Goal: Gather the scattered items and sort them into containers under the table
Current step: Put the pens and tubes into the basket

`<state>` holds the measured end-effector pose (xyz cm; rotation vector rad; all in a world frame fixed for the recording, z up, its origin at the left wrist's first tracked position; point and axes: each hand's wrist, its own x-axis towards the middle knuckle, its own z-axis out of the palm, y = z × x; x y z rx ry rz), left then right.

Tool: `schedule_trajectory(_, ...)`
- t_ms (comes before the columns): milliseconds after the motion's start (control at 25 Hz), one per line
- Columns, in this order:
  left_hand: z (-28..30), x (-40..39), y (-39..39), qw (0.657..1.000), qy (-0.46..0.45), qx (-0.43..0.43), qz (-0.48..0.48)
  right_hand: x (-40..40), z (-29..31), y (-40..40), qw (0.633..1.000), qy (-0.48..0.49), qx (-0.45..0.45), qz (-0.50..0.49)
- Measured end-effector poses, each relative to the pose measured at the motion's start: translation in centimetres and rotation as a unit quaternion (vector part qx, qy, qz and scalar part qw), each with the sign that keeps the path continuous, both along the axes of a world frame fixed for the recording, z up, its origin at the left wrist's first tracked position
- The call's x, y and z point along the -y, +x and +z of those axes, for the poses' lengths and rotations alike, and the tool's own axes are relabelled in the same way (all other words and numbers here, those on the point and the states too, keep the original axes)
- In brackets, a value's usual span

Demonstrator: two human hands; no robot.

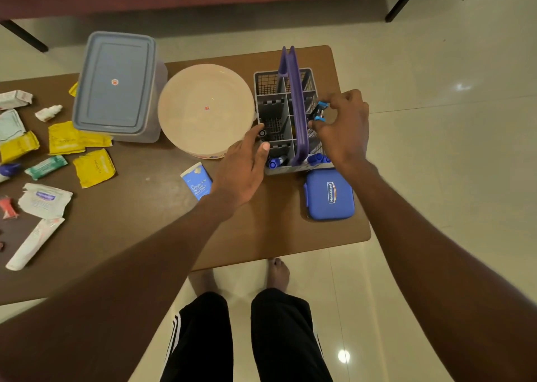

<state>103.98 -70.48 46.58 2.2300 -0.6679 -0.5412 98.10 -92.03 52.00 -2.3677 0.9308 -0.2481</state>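
A grey compartment caddy [271,111] with a purple handle [295,102] stands on the brown table [151,204]. My right hand [344,130] pinches a small blue and black item [319,111] over the caddy's right side. My left hand [242,168] rests against the caddy's left front corner, fingers around a small round black-and-white thing [262,133]. Blue-capped items [276,162] lie in the caddy's front compartments. Yellow sachets [93,168], a green sachet [45,167], a white tube [33,245] and a dropper bottle [49,111] are scattered at the left.
A lidded grey-blue box [114,83] and a round cream-lidded tub [203,108] stand behind my left hand. A blue Hansaplast case [328,195] lies in front of the caddy, a blue face-wash sachet [194,182] by my left wrist. Tiled floor lies right of the table edge.
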Motion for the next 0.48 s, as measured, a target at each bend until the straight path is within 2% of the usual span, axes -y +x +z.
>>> schedule_trajectory(120, -0.1, 0.3, 0.0, 1.0, -0.004, -0.007, 0.018, 0.2, 1.3, 0.7, 0.996, -0.001, 0.09, -0.022)
schedule_trajectory(240, 0.2, 0.5, -0.2, 1.0, -0.003, -0.001, 0.026, 0.3, 1.7, 1.4, 0.986, 0.038, 0.158, -0.038)
schedule_trajectory(320, 0.3, 0.7, -0.3, 0.999, 0.002, 0.001, 0.033, 0.4, 0.9, 1.9, 0.988, 0.059, 0.139, -0.03)
schedule_trajectory(480, 0.1, 0.5, -0.1, 0.999, -0.002, -0.004, 0.038, 0.3, -1.0, 2.7, 0.998, 0.058, 0.02, 0.003)
